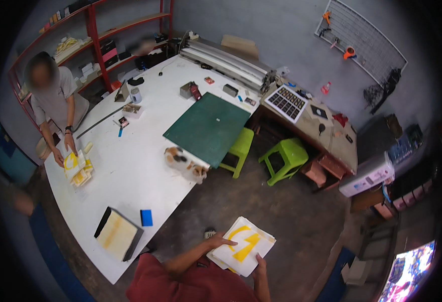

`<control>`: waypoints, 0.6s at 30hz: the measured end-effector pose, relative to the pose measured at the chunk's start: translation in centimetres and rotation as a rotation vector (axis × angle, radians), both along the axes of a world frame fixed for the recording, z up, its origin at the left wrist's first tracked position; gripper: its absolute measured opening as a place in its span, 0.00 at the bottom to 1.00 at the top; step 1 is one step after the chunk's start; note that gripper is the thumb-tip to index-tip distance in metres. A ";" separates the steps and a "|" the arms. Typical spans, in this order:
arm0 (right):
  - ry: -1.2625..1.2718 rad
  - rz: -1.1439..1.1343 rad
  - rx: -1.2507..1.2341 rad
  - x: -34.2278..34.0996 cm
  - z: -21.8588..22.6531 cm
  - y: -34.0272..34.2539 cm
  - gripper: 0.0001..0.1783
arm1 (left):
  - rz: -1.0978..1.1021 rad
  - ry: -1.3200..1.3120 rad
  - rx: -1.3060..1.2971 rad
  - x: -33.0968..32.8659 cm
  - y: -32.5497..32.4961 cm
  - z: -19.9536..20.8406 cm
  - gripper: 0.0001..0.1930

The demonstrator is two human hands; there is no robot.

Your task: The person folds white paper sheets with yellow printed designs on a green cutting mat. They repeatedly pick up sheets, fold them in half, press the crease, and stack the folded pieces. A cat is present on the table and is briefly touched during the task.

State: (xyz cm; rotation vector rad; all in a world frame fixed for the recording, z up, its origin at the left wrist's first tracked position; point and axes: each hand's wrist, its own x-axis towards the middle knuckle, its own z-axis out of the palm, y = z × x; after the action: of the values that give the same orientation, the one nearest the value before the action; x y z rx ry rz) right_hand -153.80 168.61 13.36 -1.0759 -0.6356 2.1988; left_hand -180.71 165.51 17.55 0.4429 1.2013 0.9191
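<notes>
A stack of white sheets (253,245) with yellow printed shapes is held in front of my body, out beyond the table's edge. My left hand (222,241) grips its left side, thumb on top. On the right edge my right hand (259,267) holds the same stack, its thumb lying over the top sheet. The fingers beneath the sheets are hidden. Nearest on the white table (87,221) are a black-sided box (119,234) with a pale, yellow-stained top and a small blue rectangular piece (146,218).
Across the table a person (57,95) handles yellow-printed white sheets (78,167). A calico cat (185,165) lies by the green cutting mat (208,128). Two green stools, one a green stool (284,158), stand near the wooden side desk (334,133). A lit screen (407,274) is at lower right.
</notes>
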 end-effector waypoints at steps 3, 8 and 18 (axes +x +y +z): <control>-0.040 -0.073 0.032 -1.2 0.0 5.1 0.42 | -0.056 -0.066 0.085 -1.6 6.6 -0.8 0.36; 0.062 -0.001 0.011 -4.7 3.1 15.9 0.41 | 0.015 -0.030 0.043 -3.0 16.2 -2.2 0.40; -0.044 0.243 -0.108 -13.3 -1.7 38.5 0.36 | 0.315 -0.158 -0.102 -9.4 30.7 -5.7 0.37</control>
State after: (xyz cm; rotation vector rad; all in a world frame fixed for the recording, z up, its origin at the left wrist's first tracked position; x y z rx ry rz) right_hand -167.08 207.10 11.64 -1.1567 -0.7060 2.4477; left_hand -190.13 196.19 11.83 0.0965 1.1852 1.1340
